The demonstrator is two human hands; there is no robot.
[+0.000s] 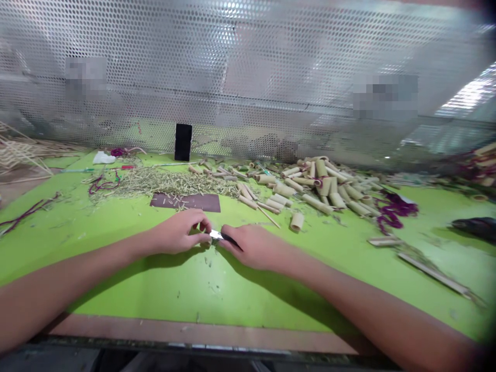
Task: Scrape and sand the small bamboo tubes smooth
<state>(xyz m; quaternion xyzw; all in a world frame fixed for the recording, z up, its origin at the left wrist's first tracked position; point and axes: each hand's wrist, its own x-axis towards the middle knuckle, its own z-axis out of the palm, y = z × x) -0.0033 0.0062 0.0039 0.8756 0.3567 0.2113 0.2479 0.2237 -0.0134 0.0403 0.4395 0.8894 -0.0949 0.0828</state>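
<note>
Left hand curled, right hand angled inward, fingertips nearly meeting

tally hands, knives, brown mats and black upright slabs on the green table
hands: 2 (left hand, right hand)
small knife: 1
brown mat: 1
black upright slab: 1
total: 5

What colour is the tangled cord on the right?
The cord is purplish magenta, clearest in the head view.
</note>
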